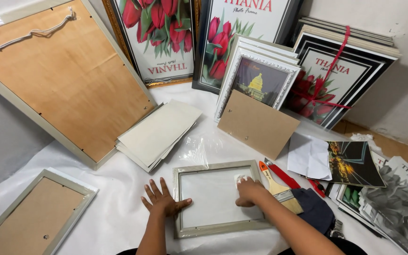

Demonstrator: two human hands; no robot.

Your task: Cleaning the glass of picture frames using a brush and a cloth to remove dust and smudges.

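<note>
Bare sheet (119, 208) left of the frame (216, 197) was open. Brush (279, 189) crowded its right; board (257, 123) and card stack (157, 133) blocked behind.

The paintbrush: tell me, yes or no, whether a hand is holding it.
No: the paintbrush lies beside the right hand, which presses a white cloth.

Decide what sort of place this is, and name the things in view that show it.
Probably a picture-framing workshop: stacked frames against the wall, loose backing boards, and a silver frame being wiped on the white sheet.
</note>
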